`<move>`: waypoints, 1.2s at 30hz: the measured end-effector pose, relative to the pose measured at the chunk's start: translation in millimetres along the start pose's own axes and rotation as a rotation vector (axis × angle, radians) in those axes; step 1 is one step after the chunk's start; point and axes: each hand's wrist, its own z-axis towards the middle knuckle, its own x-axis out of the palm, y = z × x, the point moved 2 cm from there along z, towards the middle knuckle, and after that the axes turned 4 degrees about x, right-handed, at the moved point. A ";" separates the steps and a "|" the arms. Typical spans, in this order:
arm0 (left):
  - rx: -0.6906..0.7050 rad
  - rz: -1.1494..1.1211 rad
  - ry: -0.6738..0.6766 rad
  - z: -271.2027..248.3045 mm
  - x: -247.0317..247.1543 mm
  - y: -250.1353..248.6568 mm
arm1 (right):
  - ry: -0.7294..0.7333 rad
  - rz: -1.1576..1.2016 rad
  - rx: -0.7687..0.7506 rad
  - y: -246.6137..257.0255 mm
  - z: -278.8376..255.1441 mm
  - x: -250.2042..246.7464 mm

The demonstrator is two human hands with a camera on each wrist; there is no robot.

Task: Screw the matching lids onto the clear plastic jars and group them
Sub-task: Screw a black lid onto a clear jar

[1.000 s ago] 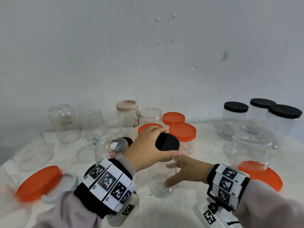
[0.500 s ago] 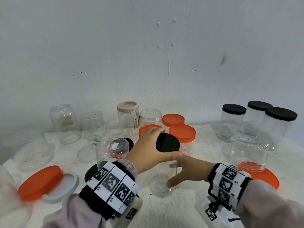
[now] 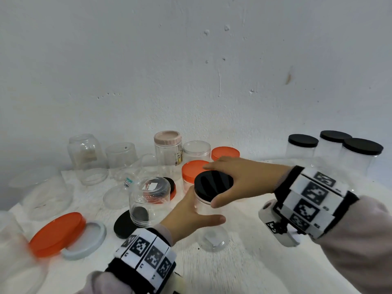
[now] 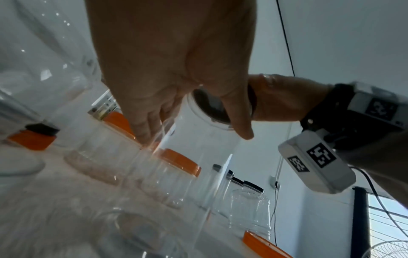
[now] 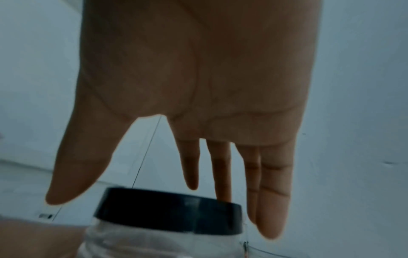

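Since a second ago you swapped hands: your left hand (image 3: 186,217) now wrapped the clear jar (image 3: 210,225), fingers curled round its wall, while your right hand (image 3: 239,179) came over the black lid (image 3: 213,184), fingers spread, seemingly just touching the rim. Jar stood upright mid-table, long axis vertical, lid up.

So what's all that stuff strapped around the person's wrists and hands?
The hands are bare, with no gloves. Each wrist carries a black band faced with white tiles printed in black square code patterns; the left wrist band matches it. Under the right wrist hangs a small white box with the same codes, trailing a thin black cable. The sleeves are pale greyish pink.
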 end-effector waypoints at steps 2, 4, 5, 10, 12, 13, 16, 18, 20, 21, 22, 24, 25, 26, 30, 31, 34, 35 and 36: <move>0.004 -0.026 -0.020 0.2 1.2 1.9 | 0.047 -0.109 0.016 9.6 6.9 1.6; 0.008 -0.033 -0.021 0.0 1.8 2.7 | 0.064 -0.159 0.033 13.8 11.9 0.8; 0.008 -0.029 -0.019 0.2 1.7 3.4 | 0.072 -0.173 0.039 14.7 14.4 -0.3; -0.005 -0.008 -0.013 3.5 0.5 3.5 | 0.152 -0.192 0.064 15.0 21.8 -7.7; -0.012 -0.005 -0.008 4.2 0.0 3.0 | 0.181 -0.211 0.054 15.3 23.3 -10.6; -0.012 -0.002 -0.005 4.5 -0.3 3.0 | 0.193 -0.224 0.046 15.7 24.1 -11.7; -0.012 0.000 0.006 4.9 -0.6 3.0 | 0.218 -0.258 0.033 16.8 26.1 -14.1; -0.010 -0.006 0.007 5.1 -0.4 3.3 | 0.220 -0.274 0.032 17.2 27.4 -15.1; -0.007 -0.012 0.006 5.2 0.0 3.6 | 0.215 -0.277 0.036 17.1 28.5 -15.8; -0.007 -0.014 0.009 5.2 0.3 3.5 | 0.211 -0.277 0.039 17.2 28.8 -16.0; -0.008 -0.016 0.011 5.3 0.3 3.4 | 0.206 -0.279 0.039 17.4 29.1 -16.1; -0.014 -0.020 0.018 6.1 -0.3 3.2 | 0.202 -0.288 0.027 17.4 29.3 -16.5; -0.015 -0.021 0.023 6.7 -0.8 3.1 | 0.205 -0.286 0.018 17.2 29.0 -17.1; -0.017 -0.020 0.031 7.2 -1.4 3.0 | 0.213 -0.278 0.009 16.9 28.5 -17.9; -0.020 -0.036 0.064 7.8 -3.5 3.3 | 0.246 -0.221 -0.031 13.8 26.5 -19.5; -0.019 -0.040 0.069 7.9 -3.7 2.9 | 0.249 -0.208 -0.036 12.8 26.2 -19.2; -0.031 -0.050 0.081 9.6 -3.2 2.2 | 0.258 -0.200 -0.050 11.3 26.6 -18.8; -0.036 -0.048 0.085 10.1 -2.9 2.1 | 0.263 -0.204 -0.052 11.0 26.8 -19.0; -0.039 -0.044 0.089 10.4 -2.8 1.7 | 0.269 -0.208 -0.053 11.0 27.0 -19.5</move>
